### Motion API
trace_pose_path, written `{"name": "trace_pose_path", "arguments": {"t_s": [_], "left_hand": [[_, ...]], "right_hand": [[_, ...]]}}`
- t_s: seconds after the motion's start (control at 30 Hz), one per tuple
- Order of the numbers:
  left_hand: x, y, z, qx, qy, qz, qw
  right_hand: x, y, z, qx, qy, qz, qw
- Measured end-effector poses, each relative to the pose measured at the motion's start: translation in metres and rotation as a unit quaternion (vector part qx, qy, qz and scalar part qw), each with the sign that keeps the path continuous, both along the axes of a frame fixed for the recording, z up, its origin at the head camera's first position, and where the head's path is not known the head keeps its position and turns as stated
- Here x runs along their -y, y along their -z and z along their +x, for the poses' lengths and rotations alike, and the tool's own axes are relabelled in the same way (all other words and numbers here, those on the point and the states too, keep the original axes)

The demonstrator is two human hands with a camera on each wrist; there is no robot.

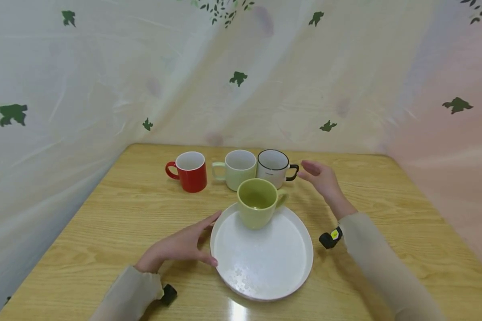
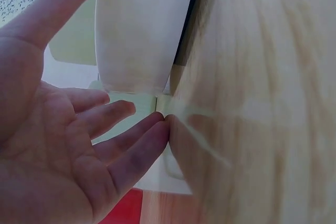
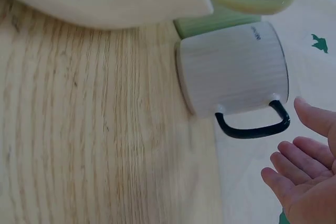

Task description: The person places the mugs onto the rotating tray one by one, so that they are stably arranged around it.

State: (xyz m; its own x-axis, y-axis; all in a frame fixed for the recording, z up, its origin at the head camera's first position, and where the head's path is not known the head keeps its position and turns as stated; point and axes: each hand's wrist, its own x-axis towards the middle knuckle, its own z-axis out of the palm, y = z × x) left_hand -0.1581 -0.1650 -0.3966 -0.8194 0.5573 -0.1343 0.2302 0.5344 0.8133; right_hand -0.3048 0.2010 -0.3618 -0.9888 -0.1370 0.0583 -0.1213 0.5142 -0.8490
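A round white tray [image 1: 265,263] lies on the wooden table, and a yellow-green mug [image 1: 254,214] stands on its far part, handle to the right. At the tray's left rim is my left hand [image 1: 180,243], thumb and fingers spread; the left wrist view shows the palm [image 2: 47,156] with nothing held. My right hand [image 1: 321,178] is just right of the black handle of a white mug [image 1: 272,171] with a black rim. In the right wrist view a small gap separates the fingers [image 3: 299,166] from that handle [image 3: 252,132].
A pale green mug [image 1: 238,171] stands against the white mug's left side, its handle pointing left. Further left is a red mug [image 1: 193,178], handle also to the left. Behind the table hangs a pale cloth [image 1: 184,89] with green bird shapes.
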Motion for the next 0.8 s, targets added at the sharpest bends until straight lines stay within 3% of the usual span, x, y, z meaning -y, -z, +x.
{"name": "trace_pose_path", "arguments": {"t_s": [0.37,0.8], "left_hand": [[-0.004,0.001,0.002,-0.02,-0.003,-0.006,0.9998],[-0.002,0.002,0.001,-0.027,-0.001,-0.019,0.9995]], "right_hand": [[0.01,0.007,-0.019,0.021,-0.02,-0.006,0.9996],[0.021,0.008,-0.028,0.027,-0.014,-0.022,0.9993]]}}
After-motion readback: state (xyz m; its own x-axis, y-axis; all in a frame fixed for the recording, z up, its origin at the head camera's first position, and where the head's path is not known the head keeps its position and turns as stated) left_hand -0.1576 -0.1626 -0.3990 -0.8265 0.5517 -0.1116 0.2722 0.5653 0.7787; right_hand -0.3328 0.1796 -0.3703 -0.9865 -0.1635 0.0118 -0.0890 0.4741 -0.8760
